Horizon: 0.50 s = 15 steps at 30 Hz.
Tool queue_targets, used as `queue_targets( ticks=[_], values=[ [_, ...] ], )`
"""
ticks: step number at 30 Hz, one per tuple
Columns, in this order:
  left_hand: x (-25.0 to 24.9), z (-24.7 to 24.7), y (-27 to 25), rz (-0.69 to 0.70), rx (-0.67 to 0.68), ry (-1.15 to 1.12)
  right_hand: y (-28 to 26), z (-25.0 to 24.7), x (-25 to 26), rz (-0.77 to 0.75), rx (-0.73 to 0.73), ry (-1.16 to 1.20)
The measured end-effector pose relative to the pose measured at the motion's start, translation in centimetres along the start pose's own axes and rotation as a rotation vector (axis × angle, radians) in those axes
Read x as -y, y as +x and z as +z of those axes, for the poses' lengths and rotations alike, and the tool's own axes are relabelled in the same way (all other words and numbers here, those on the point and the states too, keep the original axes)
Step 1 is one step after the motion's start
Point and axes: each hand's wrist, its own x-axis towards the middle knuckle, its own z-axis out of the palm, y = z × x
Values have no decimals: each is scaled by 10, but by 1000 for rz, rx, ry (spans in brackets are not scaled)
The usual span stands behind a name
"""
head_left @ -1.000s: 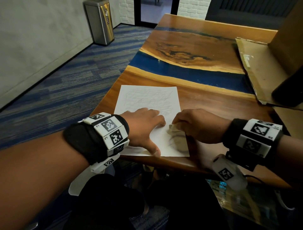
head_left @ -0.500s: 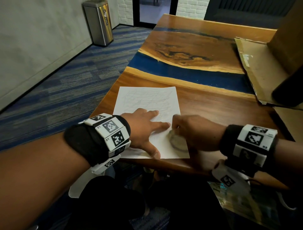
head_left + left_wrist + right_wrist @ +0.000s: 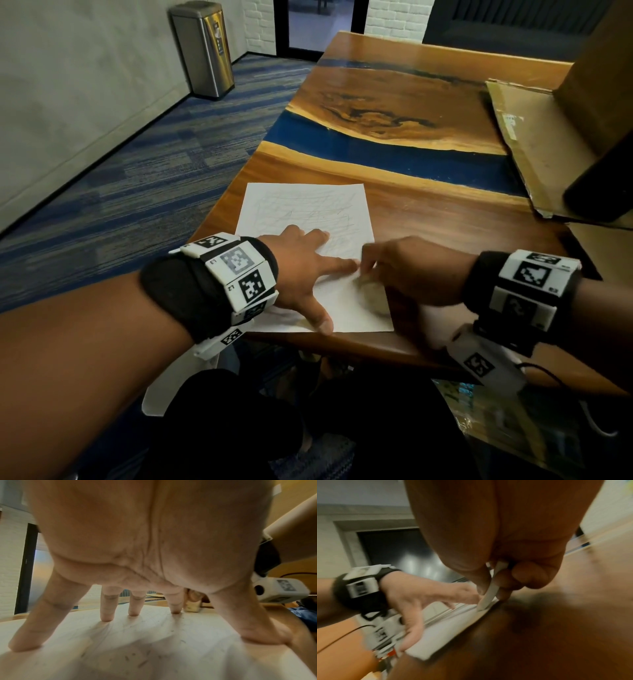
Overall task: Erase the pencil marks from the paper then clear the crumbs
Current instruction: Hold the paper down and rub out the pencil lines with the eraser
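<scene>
A white paper (image 3: pixel 301 209) with faint pencil scribbles lies near the front edge of the wooden table (image 3: pixel 445 219). My left hand (image 3: pixel 308 270) presses it flat with spread, straight fingers (image 3: pixel 106 607). Just to its right, my right hand (image 3: pixel 368 270) pinches a pale flat eraser (image 3: pixel 488 595) between thumb and fingers, its tip down on the paper's right side. The same eraser (image 3: pixel 192 606) shows past my left index finger. Small dark crumbs (image 3: pixel 142 663) are scattered on the sheet under my left palm. The right hand is blurred.
A flattened cardboard sheet (image 3: pixel 534 144) and a dark object (image 3: pixel 603 185) sit at the table's right. A blue resin band (image 3: pixel 376 150) crosses the table beyond the paper. A steel bin (image 3: pixel 205 48) stands on the carpet at far left.
My left index finger has stretched out towards the right hand. The right hand has stayed on the paper's lower right, shifting slightly with the eraser. The paper has not moved.
</scene>
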Motion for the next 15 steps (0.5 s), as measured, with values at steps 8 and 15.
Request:
queue_targets(
  ticks=[8, 15],
  values=[
    [-1, -1, 2, -13, 9, 3, -2, 1, -4, -104, 115, 16],
    [0, -2, 2, -26, 25, 15, -8, 3, -3, -164, 191, 29]
  ],
)
